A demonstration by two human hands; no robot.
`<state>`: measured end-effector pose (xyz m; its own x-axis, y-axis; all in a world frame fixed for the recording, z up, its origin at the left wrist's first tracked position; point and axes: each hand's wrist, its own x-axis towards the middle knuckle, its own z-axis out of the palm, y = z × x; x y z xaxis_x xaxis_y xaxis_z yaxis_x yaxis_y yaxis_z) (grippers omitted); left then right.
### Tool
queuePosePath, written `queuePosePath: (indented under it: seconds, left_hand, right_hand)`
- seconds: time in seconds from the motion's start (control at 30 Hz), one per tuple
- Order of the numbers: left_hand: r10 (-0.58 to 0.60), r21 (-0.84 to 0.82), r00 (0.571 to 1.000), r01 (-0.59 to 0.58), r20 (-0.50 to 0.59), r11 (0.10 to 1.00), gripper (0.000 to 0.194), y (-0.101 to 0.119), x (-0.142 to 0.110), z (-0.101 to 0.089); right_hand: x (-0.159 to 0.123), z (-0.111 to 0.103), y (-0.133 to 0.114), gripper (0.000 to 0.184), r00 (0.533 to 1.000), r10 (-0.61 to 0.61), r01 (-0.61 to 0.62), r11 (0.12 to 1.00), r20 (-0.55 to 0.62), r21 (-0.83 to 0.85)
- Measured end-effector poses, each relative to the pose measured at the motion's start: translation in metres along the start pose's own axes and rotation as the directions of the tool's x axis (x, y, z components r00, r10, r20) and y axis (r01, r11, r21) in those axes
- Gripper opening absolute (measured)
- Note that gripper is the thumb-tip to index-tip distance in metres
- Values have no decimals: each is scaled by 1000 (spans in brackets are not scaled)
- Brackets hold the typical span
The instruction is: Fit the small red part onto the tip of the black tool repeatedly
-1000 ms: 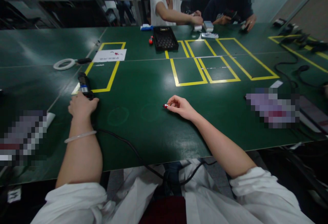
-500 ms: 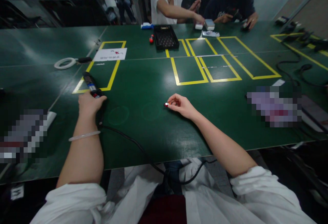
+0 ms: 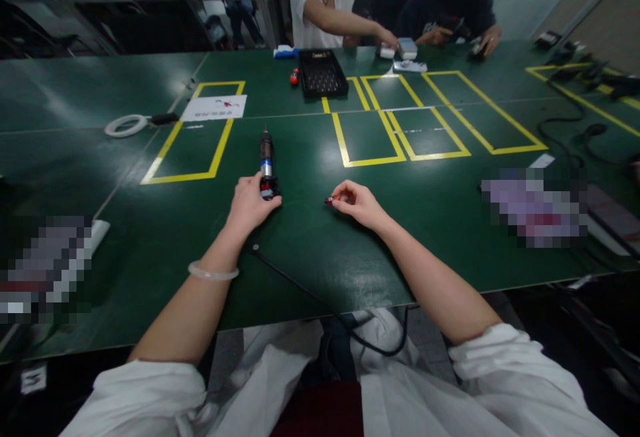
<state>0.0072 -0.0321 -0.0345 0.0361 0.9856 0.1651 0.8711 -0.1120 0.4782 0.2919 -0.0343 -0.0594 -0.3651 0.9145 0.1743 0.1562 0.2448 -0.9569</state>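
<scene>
My left hand (image 3: 250, 205) is closed round the handle of a black corded electric screwdriver (image 3: 266, 160), whose tip points away from me over the green table (image 3: 300, 250). Its black cable (image 3: 320, 304) runs back off the near table edge. My right hand (image 3: 356, 202) rests on the table a little to the right and pinches a small red part (image 3: 331, 200) between thumb and fingers. The two hands lie close together near the table's middle.
Yellow taped rectangles (image 3: 370, 138) mark the table. A black tray (image 3: 322, 74), a small red object (image 3: 295, 76), a white paper (image 3: 215, 108) and a white ring (image 3: 123, 125) lie farther off. Two people sit at the far edge handling small items. Cables lie at the right.
My left hand has carried the screwdriver from the left yellow rectangle rightward to the table's middle, beside my right hand. My right hand has stayed nearly still with the red part.
</scene>
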Motion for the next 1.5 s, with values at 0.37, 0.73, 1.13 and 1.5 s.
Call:
queuePosePath:
  seconds: [0.37,0.73,1.13,1.5]
  left_hand:
    - [226,-5,967,-227,116,974,78,75,-37,42]
    - [219,37,970,-224,110,974,77,80,-41,39]
    - [233,106,965,-246,120,964,75,80,-41,38]
    - [211,248,967,-241,142,938,77,90,-41,33]
  right_hand:
    - [1,-8,2,19,996,3,-4,1000,90,13]
    - [-1,-1,4,14,991,-121,131,962,54,-241]
    - [-3,-1,0,11,995,-69,78,986,66,-149]
    - [0,5,7,23,999,8,-9,1000,31,30]
